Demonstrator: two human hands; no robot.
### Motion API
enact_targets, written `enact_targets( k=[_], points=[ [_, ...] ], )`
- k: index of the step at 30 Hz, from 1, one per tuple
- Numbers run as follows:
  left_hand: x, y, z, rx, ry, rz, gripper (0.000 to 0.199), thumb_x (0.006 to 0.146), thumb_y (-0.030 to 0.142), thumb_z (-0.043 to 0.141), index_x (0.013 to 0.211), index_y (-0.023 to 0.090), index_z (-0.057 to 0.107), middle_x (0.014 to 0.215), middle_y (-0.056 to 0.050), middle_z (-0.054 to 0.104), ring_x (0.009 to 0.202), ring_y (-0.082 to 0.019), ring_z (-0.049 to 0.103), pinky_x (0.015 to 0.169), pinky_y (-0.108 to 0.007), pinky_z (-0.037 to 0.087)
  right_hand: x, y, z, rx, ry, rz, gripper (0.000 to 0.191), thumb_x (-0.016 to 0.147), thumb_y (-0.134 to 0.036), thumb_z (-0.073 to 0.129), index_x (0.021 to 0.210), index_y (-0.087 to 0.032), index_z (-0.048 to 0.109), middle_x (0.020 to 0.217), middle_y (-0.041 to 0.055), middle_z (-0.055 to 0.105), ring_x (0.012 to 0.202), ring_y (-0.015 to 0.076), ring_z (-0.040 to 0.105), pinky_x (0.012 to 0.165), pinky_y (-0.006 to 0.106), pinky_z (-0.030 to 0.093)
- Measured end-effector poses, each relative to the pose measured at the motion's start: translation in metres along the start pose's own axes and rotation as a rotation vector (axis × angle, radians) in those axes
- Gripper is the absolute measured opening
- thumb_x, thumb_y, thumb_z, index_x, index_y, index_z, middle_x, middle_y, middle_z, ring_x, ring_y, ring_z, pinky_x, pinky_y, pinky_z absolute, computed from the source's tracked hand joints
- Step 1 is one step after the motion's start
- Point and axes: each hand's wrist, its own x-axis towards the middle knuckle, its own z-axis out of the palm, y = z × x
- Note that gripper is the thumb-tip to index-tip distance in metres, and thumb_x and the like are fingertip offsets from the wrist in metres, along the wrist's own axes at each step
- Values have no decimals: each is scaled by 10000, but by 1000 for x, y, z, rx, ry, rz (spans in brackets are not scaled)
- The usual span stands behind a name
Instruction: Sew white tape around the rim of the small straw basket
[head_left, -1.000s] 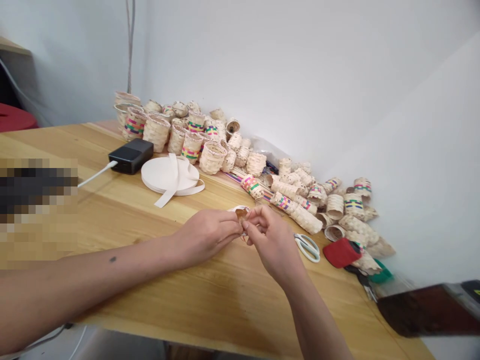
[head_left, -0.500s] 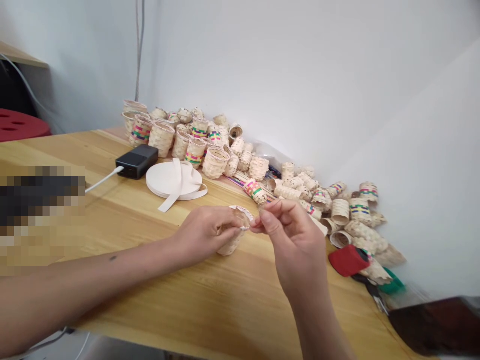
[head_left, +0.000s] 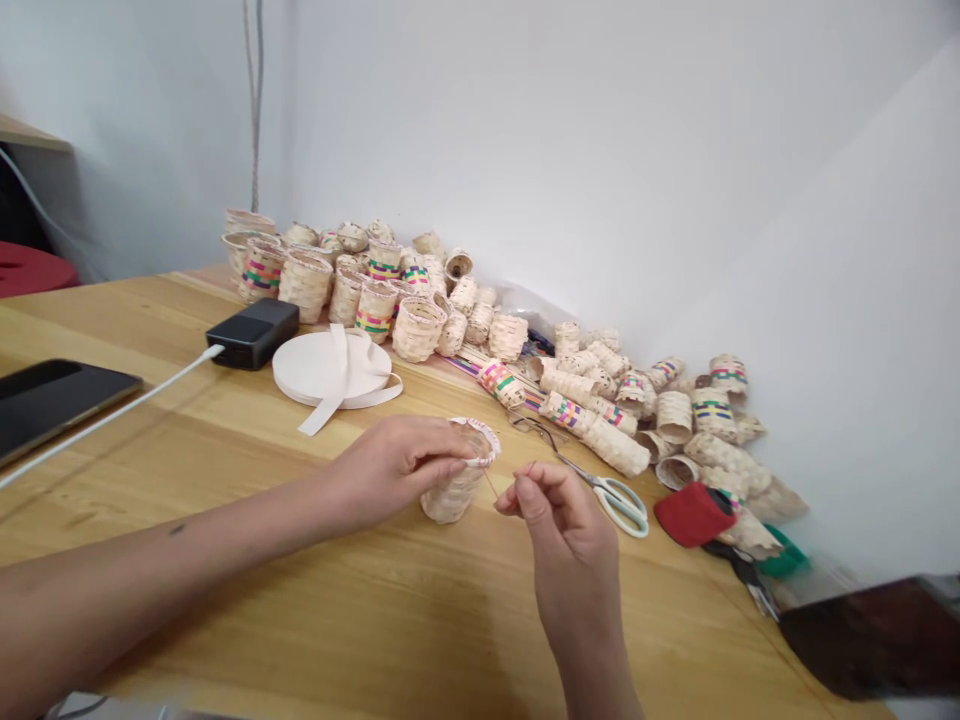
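Note:
A small woven basket (head_left: 448, 498) of pale strips stands on the wooden table, slightly tilted, with a white band stitched in reddish thread around its rim. My left hand (head_left: 405, 458) pinches that rim on its near left side, thumb outside and fingers at the opening. From the rim a thin reddish thread (head_left: 490, 483) runs taut to my right hand (head_left: 559, 520), whose thumb and fingertips are pinched together on it. Whether a needle is also in those fingertips is too small to tell.
Several woven baskets (head_left: 420, 327) crowd along the wall. A roll of white ribbon (head_left: 315, 368), a black power bank (head_left: 253, 333) with a white cable and a phone (head_left: 60, 400) lie left. Scissors (head_left: 621, 507), glasses (head_left: 529, 424) and a red object (head_left: 694, 515) lie right.
My right hand has drawn a little away from the rim and lower, and the thread between shows. The scissors and glasses have come into sight. My left hand keeps its grip.

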Motion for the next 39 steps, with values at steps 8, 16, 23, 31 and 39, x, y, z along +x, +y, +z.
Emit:
enact_targets(
  k=[8,16,23,31,39],
  points=[
    [2,4,-3,63,-30,-121,110,847,198,562,826,180,668,769,24,694,674,-110,597,619,-188,404,4,2,6,123,17,19,99,846,-298,618,829,-204,641,678,-31,651,647,122,626,638,232,519],
    [-7,3,5,112,47,-46,142,860,217,551,806,163,670,661,25,648,569,-97,541,546,-186,352,0,-22,40,-75,11,-368,125,879,-128,566,871,-212,657,787,-10,689,745,117,652,698,211,519],
    [-8,0,9,91,126,-97,160,833,173,607,958,200,703,858,15,738,698,-117,639,634,-195,446,-39,16,44,-202,64,-552,221,862,-30,539,906,-221,641,830,-25,678,801,103,640,955,261,435],
    [-6,-5,10,22,76,-78,229,878,175,547,1044,207,700,1056,-4,720,959,-148,656,819,-227,474,-26,23,29,144,38,-42,66,868,-261,623,847,-238,680,815,-20,699,764,122,656,691,200,511],
    [0,1,5,3,-3,-103,181,883,176,537,948,207,702,930,22,722,821,-125,643,704,-195,436,-13,23,20,72,76,-75,92,847,-294,632,833,-228,693,842,-7,671,747,142,638,676,241,508]
  ],
)
